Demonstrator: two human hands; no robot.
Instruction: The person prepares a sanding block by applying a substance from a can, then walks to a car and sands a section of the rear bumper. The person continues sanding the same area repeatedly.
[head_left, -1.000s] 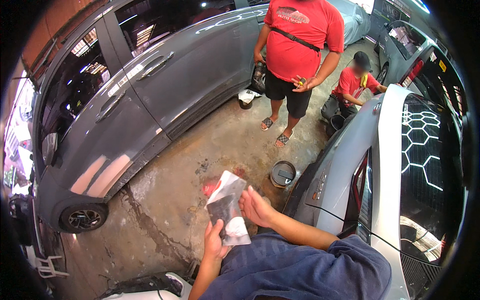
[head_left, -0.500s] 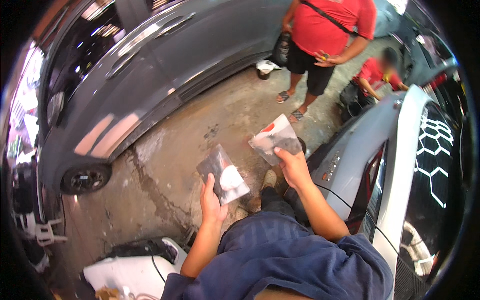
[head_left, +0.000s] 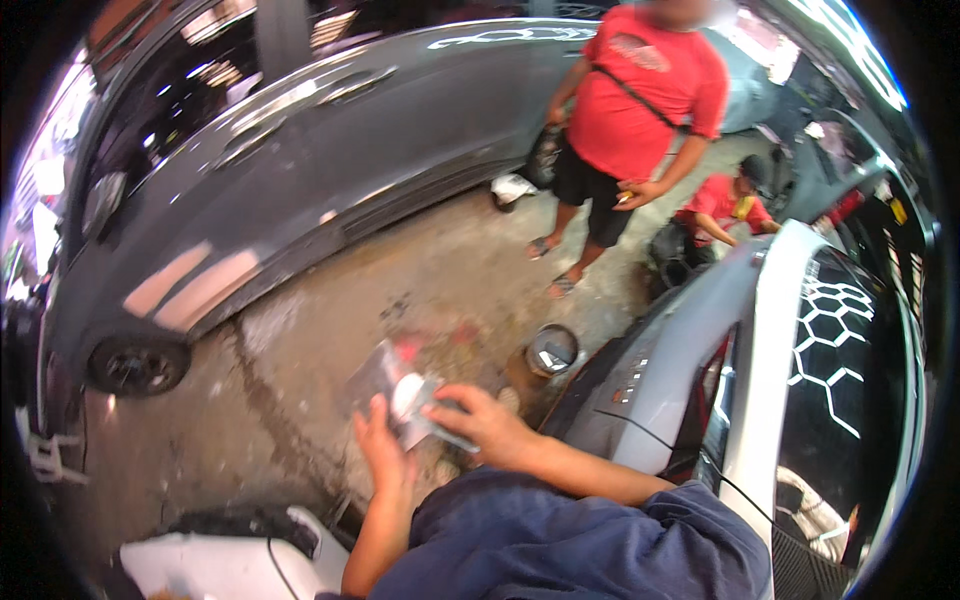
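Note:
Low in front of my body, my left hand (head_left: 386,440) grips a thin grey square plate (head_left: 372,378) from below. A lump of white paste (head_left: 407,396) sits on that plate. My right hand (head_left: 488,425) is closed on a second thin flat plate (head_left: 452,436), tilted and seen nearly edge-on. Its edge meets or lies very close to the white paste; blur hides the exact contact. The red smear on the second plate is not plainly visible now.
A dark grey car (head_left: 400,130) with pale patches stands at the left. At the right is a white and grey car body (head_left: 640,370). A bucket (head_left: 552,350) stands on the floor (head_left: 300,380). Two people in red shirts are ahead; a white panel (head_left: 200,570) lies lower left.
My right hand has come left and down, bringing its plate against or near the left one. Both hands were apart before. The view has shifted, and the bucket shows more fully.

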